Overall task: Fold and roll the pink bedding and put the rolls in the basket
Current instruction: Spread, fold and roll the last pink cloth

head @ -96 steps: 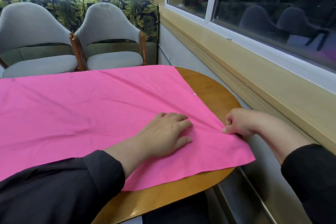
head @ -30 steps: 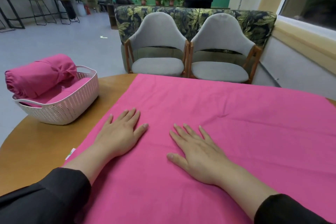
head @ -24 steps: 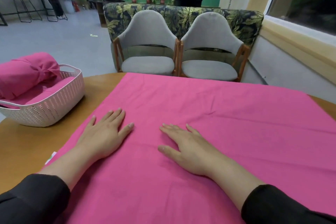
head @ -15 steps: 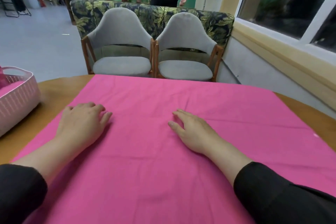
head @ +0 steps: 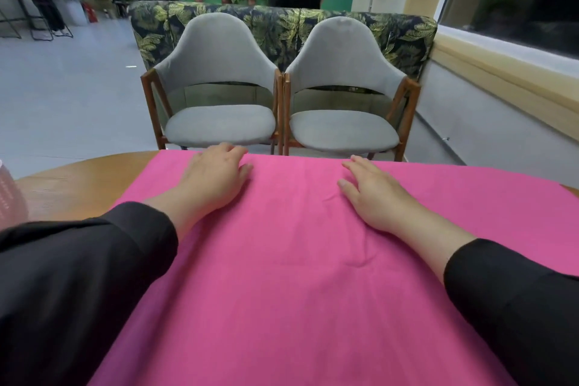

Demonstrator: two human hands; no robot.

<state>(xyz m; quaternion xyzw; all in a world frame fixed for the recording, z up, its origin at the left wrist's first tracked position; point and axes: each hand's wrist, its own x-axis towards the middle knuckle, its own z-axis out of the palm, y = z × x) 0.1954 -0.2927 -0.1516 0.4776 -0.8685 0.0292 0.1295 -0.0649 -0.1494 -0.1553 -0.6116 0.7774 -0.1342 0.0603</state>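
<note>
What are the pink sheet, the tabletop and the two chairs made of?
Pink sheet: thin woven cloth, matte; soft creases, lies flat under both hands.
Tabletop: wood or wood veneer, satin; visible grain, light sheen.
Chairs: grey fabric upholstery, possibly velvet-like, on reddish-brown wood frames.

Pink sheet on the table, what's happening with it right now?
A person in black sleeves has the pink bedding spread flat over a round wooden table. Both hands lie on it near the far edge: the left hand with its fingertips at that edge, the right hand flat, fingers straight. Neither plainly grips the cloth. No fold or roll shows in this sheet yet. Only a sliver of the basket shows at the left frame edge. Two grey chairs stand beyond the table.
</note>
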